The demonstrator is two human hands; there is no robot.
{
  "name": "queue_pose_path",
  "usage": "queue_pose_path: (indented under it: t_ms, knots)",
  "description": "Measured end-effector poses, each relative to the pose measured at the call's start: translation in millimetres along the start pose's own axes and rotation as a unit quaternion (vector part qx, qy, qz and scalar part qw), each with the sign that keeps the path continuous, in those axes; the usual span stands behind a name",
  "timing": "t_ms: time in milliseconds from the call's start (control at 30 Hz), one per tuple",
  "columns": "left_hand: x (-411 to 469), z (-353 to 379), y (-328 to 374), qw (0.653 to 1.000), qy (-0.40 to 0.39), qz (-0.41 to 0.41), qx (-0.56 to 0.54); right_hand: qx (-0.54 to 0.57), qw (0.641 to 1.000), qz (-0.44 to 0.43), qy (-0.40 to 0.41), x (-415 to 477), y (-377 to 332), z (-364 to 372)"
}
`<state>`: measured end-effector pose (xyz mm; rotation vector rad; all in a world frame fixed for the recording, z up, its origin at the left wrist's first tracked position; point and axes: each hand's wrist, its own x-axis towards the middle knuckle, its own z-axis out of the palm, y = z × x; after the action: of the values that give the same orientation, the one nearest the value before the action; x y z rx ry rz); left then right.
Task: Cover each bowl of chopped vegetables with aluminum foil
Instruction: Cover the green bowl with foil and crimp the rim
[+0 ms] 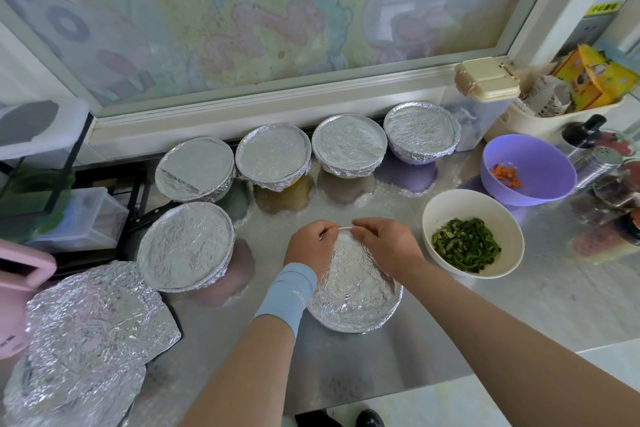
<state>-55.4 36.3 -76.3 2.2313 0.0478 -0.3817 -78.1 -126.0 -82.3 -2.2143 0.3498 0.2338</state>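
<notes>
Left hand point(310, 246) and right hand point(386, 243) side by side, both pinching foil point(353, 288) at bowl's far rim

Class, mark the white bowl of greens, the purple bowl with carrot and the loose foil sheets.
white bowl point(460, 206): head view, bare inner wall.
purple bowl point(542, 165): head view, bare inner wall.
loose foil sheets point(97, 319): head view, top sheet.

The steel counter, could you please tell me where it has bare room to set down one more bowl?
Free: the counter in front of the white bowl; a smaller patch between the back foil-covered row and the half-wrapped bowl. Crowded: left foil sheets, right shakers.
</notes>
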Motion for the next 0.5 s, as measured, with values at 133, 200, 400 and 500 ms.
queue_pose_path:
  t_ms: [133,200,400,500]
  knots:
    - [0.8,-0.6,-2.1,0.999,0.019,-0.025,-0.022,0.001,0.999,0.017,0.037,-2.6,3.9,-0.6]
    - [-0.1,0.3,-2.1,0.999,0.026,-0.030,-0.026,0.020,0.999,0.023,0.039,-2.0,4.7,-0.6]
    - [-4.4,4.4,2.3,0.997,0.038,-0.053,-0.042,0.030,0.999,0.011,0.029,-1.3,6.5,-3.5]
    - [-0.8,-1.1,6.2,0.999,0.009,-0.042,-0.022,0.021,1.000,0.009,0.009,1.7,5.5,-5.1]
